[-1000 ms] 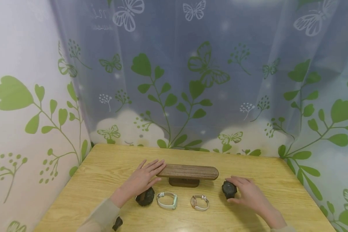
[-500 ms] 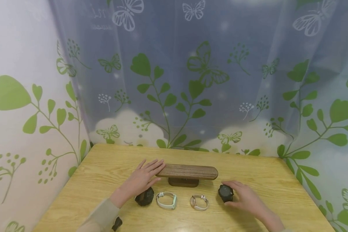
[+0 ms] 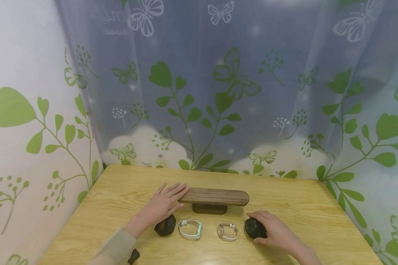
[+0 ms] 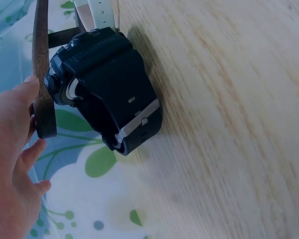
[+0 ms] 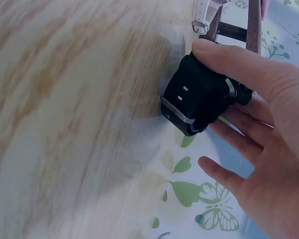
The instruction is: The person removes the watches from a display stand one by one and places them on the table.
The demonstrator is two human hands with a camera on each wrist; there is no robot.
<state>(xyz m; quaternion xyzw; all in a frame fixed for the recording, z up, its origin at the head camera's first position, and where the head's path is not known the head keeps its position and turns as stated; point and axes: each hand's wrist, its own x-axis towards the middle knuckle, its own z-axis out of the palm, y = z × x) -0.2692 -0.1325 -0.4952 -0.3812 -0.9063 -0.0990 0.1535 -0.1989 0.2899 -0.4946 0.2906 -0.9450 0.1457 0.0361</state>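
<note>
My left hand (image 3: 160, 202) rests on the left end of a dark wooden watch stand (image 3: 215, 197), its fingers laid straight over the bar. Below that hand a black watch (image 3: 166, 225) stands on the table; the left wrist view shows its buckled strap (image 4: 122, 74) close up. My right hand (image 3: 273, 230) pinches another black watch (image 3: 254, 228) between thumb and fingers, right of the stand; its looped strap shows in the right wrist view. Between the two black watches lie a mint-green watch (image 3: 190, 230) and a small watch with a pale strap (image 3: 228, 232).
The wooden table (image 3: 136, 176) meets a patterned curtain (image 3: 199, 92) along its back edge and sides. A small black object (image 3: 133, 255) sits at the front left beside my left sleeve (image 3: 116, 246), partly hidden by it.
My right hand has moved left and slightly nearer to me with the black watch, whose face has turned. The left hand and the stand have stayed in place.
</note>
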